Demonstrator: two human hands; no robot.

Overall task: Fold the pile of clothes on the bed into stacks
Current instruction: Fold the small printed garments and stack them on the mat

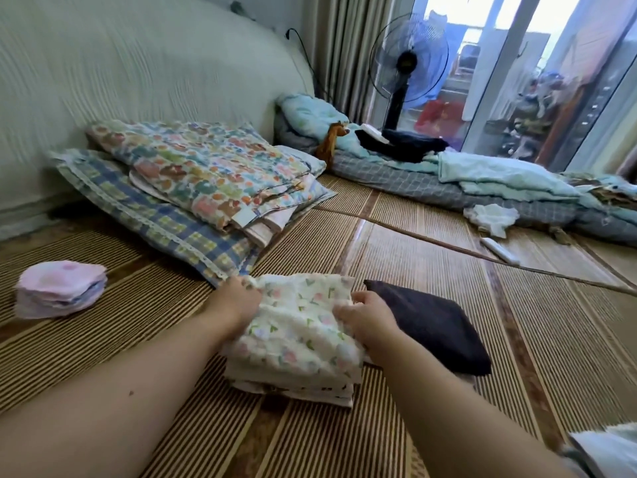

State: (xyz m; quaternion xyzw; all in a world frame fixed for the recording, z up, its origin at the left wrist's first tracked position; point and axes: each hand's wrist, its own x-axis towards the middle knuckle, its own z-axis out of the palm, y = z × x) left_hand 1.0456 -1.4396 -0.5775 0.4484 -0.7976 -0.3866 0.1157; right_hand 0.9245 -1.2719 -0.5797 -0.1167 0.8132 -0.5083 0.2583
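The whole view was blurred by motion, most strongly at the headboard (103, 63) on the left. A pale cloth (606, 446) at the lower right corner was cut off by the frame edge and could not be identified. The undersides of both hands were hidden against fabric.

A stack of folded floral cloths (296, 343) lay on the woven mat (448, 339) in the middle foreground, its long axis running away from the person and leaning slightly right. The left hand (238, 298) was curled over the far left corner of the top cloth, fingers closed on the fabric. The right hand (362, 319) was pressed on the right edge, fingers bent into the cloth; whether it pinched or only pressed could not be told.

A dark folded cloth (431, 326) lay touching the stack's right side. A stack of pink cloths (62, 288) sat well apart to the left. Folded quilts (206, 174) were piled on a checked pillow (144, 215) behind.
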